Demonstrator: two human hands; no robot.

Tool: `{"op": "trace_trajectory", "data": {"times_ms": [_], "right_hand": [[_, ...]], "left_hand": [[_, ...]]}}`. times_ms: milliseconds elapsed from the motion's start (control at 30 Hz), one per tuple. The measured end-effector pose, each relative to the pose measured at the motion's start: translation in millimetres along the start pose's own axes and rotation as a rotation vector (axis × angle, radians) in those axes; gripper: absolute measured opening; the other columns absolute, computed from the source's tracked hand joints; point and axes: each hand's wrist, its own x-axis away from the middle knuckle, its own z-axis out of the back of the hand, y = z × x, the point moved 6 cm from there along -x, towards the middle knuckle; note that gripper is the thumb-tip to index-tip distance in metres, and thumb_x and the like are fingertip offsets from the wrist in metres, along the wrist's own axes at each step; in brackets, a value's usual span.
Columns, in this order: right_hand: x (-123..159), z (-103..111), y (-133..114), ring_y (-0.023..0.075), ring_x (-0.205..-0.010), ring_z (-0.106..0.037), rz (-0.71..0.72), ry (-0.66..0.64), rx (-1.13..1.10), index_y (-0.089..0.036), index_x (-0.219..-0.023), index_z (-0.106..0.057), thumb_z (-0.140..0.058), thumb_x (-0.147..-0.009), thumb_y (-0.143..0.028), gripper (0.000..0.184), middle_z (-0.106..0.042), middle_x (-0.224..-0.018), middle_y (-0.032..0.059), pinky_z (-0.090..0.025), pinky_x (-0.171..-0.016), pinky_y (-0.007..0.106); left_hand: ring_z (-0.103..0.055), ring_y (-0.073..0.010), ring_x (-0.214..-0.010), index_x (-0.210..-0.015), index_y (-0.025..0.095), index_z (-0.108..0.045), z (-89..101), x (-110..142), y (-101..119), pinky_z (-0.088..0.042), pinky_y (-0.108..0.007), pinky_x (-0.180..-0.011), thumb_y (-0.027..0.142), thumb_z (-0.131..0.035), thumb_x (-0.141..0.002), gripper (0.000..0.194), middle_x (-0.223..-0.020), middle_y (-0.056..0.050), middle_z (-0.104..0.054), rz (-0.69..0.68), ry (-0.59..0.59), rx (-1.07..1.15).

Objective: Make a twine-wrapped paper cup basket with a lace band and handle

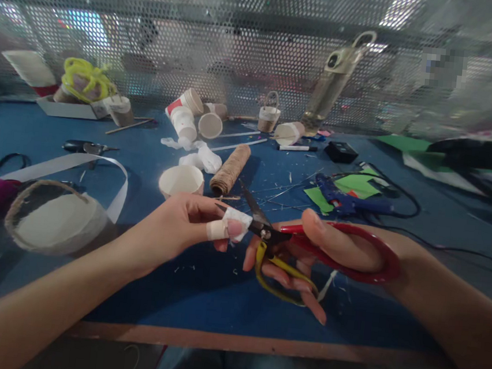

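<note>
Between the thumb and fingers of my left hand (194,220) is a small piece of white tissue-like material (237,218); a beige bandage wraps the thumb. My right hand (321,255) holds scissors (274,233) with one red and one yellow handle. Their dark blades are spread, one reaching to the white piece and the other pointing up and away. A roll of brown twine (230,169) lies just beyond my hands. Beside it stands an open paper cup (181,180), partly behind my left hand.
A twine-handled basket (57,221) and white ribbon (69,166) lie left. A blue glue gun (353,202) with a trailing cable lies right on green sheets. Paper cups (183,114) and a tall bottle (331,88) stand at the back by a perforated metal screen (250,51).
</note>
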Motion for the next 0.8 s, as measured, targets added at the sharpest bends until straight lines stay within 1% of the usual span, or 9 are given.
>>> {"op": "trace_trajectory", "data": {"times_ms": [167,267,433,533,633,800], "right_hand": [[-1,-1,-1,0.0085,-0.047,-0.052,0.003,0.037,0.004,-0.015,-0.113,-0.066,-0.021,-0.091,-0.080,0.082,-0.051,-0.086,0.0024,-0.050,-0.049,0.024],[-3,-4,-3,0.0073,-0.047,-0.049,0.029,0.024,0.027,-0.013,-0.117,-0.064,-0.020,-0.091,-0.080,0.084,-0.051,-0.086,0.0024,-0.046,-0.045,0.022],[-4,-7,-6,0.0093,-0.046,-0.049,0.066,0.040,-0.021,-0.016,-0.116,-0.063,-0.021,-0.090,-0.082,0.083,-0.049,-0.078,-0.0003,-0.039,-0.039,0.022],[-5,-9,-9,0.0085,-0.045,-0.049,0.082,0.041,0.012,-0.016,-0.114,-0.063,-0.021,-0.091,-0.081,0.081,-0.048,-0.080,-0.0001,-0.041,-0.043,0.024],[-6,-10,-10,0.0099,-0.049,-0.051,0.089,0.048,0.000,-0.015,-0.113,-0.061,-0.024,-0.090,-0.081,0.079,-0.049,-0.084,0.0021,-0.044,-0.045,0.024],[-8,-10,-5,0.0117,-0.050,-0.048,0.076,0.071,-0.080,-0.012,-0.109,-0.059,-0.027,-0.087,-0.084,0.081,-0.048,-0.075,0.0009,-0.045,-0.042,0.024]], "left_hand": [[-0.061,-0.0114,-0.061,-0.073,0.014,-0.077,-0.6,1,5,-0.053,-0.022,-0.059,0.039,-0.078,-0.081,0.026,-0.076,-0.006,-0.074,-0.022,0.002,-0.036],[-0.061,-0.0105,-0.059,-0.074,0.016,-0.078,-3.4,1,6,-0.053,-0.022,-0.060,0.037,-0.079,-0.080,0.022,-0.075,-0.004,-0.073,-0.009,-0.024,0.000],[-0.060,-0.0087,-0.059,-0.072,0.016,-0.078,-7.8,2,6,-0.051,-0.018,-0.059,0.033,-0.081,-0.079,0.018,-0.072,-0.001,-0.070,0.015,-0.071,0.075],[-0.060,-0.0084,-0.060,-0.070,0.015,-0.077,-9.7,2,6,-0.052,-0.017,-0.058,0.032,-0.082,-0.078,0.019,-0.071,-0.001,-0.069,0.017,-0.092,0.105],[-0.059,-0.0079,-0.059,-0.071,0.015,-0.077,-12.1,1,6,-0.051,-0.016,-0.057,0.029,-0.082,-0.078,0.016,-0.071,-0.001,-0.068,0.014,-0.119,0.124],[-0.059,-0.0057,-0.059,-0.070,0.014,-0.077,-15.2,3,7,-0.050,-0.012,-0.057,0.022,-0.080,-0.080,0.013,-0.069,0.001,-0.068,0.020,-0.155,0.139]]}}
